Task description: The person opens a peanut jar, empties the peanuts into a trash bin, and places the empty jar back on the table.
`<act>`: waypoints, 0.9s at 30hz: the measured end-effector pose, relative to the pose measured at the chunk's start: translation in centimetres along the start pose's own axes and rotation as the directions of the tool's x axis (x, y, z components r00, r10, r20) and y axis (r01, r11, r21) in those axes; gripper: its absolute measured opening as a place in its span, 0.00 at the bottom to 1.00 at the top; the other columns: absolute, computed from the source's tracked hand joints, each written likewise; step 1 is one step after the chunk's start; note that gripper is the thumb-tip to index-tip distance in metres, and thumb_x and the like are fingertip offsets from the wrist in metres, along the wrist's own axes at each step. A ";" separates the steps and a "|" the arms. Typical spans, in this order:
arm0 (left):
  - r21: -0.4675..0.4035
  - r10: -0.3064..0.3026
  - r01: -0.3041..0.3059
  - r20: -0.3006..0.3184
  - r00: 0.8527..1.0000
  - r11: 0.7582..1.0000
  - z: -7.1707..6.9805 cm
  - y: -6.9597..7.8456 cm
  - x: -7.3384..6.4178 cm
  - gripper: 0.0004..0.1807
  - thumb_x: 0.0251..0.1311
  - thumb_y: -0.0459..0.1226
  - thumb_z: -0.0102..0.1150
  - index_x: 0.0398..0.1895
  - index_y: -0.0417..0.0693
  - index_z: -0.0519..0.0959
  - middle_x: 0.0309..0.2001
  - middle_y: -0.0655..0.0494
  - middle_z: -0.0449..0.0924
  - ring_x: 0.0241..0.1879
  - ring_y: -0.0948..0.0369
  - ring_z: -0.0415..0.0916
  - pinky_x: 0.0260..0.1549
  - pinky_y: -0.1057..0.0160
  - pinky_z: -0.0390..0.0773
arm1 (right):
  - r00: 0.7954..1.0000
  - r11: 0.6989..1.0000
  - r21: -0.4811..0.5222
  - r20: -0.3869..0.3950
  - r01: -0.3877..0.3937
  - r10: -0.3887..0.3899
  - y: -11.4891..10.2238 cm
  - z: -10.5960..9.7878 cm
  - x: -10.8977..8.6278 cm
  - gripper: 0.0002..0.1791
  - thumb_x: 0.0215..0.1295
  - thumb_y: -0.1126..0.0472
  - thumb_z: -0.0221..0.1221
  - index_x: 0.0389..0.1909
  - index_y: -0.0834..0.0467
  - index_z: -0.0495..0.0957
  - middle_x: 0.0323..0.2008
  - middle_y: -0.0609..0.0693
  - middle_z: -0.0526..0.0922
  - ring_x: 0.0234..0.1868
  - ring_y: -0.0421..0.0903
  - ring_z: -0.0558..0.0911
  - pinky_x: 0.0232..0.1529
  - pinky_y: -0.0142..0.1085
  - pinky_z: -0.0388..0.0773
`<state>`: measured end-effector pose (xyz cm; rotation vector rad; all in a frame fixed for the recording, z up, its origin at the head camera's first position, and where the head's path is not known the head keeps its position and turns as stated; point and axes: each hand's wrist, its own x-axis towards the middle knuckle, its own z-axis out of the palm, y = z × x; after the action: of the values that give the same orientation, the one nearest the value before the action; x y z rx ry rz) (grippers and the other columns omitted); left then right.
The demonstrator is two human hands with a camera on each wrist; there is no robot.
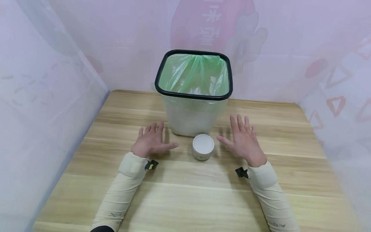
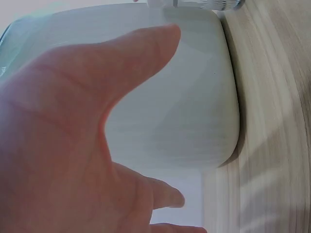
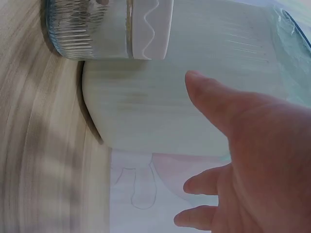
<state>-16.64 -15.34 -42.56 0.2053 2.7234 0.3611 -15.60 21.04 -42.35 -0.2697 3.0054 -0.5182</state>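
Note:
A small ribbed glass jar with a white lid (image 1: 203,144) stands upright on the table, just in front of a white trash bin (image 1: 191,117). The bin has a black rim (image 1: 193,96) and a green plastic liner (image 1: 200,72). To the jar's left is my left hand (image 1: 151,141), fingers spread and thumb pointing toward the jar. My right hand (image 1: 243,140) lies on the other side, its fingers also spread, thumb nearest the jar. Both hands hold nothing. In the right wrist view, the jar's clear ribbed side (image 3: 90,29) shows beside the bin.
The wood-grain table (image 1: 185,199) carries the bin near its back edge. Pale printed curtains (image 1: 130,38) hang behind and along both sides. A small black wrist device (image 1: 242,172) sits at the right sleeve, and another (image 1: 152,165) at the left.

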 end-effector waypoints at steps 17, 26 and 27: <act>-0.015 0.065 -0.065 0.014 0.998 0.998 0.3 0.1 0.2 0.66 0.58 0.76 0.55 0.85 0.41 0.48 0.83 0.36 0.54 0.82 0.35 0.52 0.80 0.27 0.45 | 0.998 0.999 -0.003 0.051 0.044 -0.044 -0.5 -0.1 0.3 0.58 0.73 0.26 0.51 0.86 0.59 0.41 0.85 0.69 0.44 0.85 0.71 0.40 0.79 0.74 0.43; -0.018 0.177 -0.176 0.081 0.981 0.984 0.2 0.5 0.8 0.64 0.59 0.74 0.58 0.85 0.41 0.51 0.83 0.40 0.57 0.81 0.39 0.57 0.82 0.34 0.50 | 0.993 0.995 0.059 0.083 0.078 -0.082 -0.5 -0.2 0.3 0.57 0.72 0.30 0.57 0.85 0.61 0.46 0.84 0.66 0.51 0.83 0.68 0.54 0.80 0.66 0.58; -0.018 0.182 -0.181 0.087 0.979 0.983 0.2 0.5 0.8 0.63 0.59 0.74 0.58 0.85 0.41 0.53 0.82 0.40 0.58 0.80 0.39 0.58 0.81 0.35 0.53 | 0.992 0.994 0.064 0.085 0.086 -0.091 -0.6 -0.2 0.3 0.57 0.71 0.29 0.58 0.85 0.62 0.48 0.84 0.66 0.52 0.83 0.68 0.55 0.80 0.65 0.59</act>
<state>-17.25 -14.60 -42.92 0.4584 2.6216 0.4063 -15.86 20.54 -41.98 -0.4115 2.8975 -0.5868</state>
